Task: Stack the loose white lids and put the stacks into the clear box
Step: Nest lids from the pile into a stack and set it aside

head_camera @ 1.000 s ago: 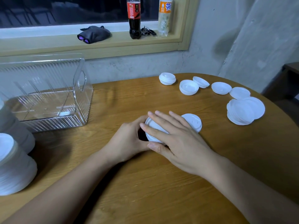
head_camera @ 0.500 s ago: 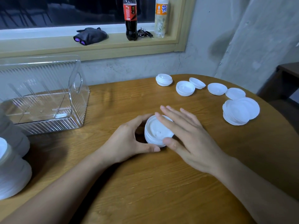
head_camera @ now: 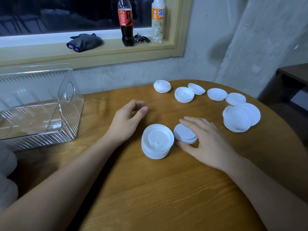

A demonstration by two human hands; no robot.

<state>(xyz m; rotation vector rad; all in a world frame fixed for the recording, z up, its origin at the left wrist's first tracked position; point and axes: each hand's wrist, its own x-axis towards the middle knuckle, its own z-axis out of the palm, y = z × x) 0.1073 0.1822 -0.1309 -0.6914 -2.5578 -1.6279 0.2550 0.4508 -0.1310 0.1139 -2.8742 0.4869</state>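
Note:
A short stack of white lids (head_camera: 157, 141) stands free on the wooden table (head_camera: 150, 197) between my hands. My right hand (head_camera: 206, 142) holds a smaller pile of lids (head_camera: 185, 133) just right of that stack, thumb at the near edge and fingers over the top. My left hand (head_camera: 129, 120) hovers behind the stack, fingers loosely curled, holding nothing. The clear box (head_camera: 35, 105) sits empty at the left. More loose lids (head_camera: 184, 95) lie along the far edge, and a spread pile (head_camera: 240, 117) lies at the right.
White lid stacks (head_camera: 6, 172), blurred, stand at the left edge near the box. Two bottles (head_camera: 125, 22), keys and a dark cloth sit on the window sill. The wall runs close behind the table. A dark piece of furniture (head_camera: 293, 77) stands at the right.
Both hands have let go of the stack. My left hand moved back and away from it. My right hand shifted right onto a smaller pile of lids beside it.

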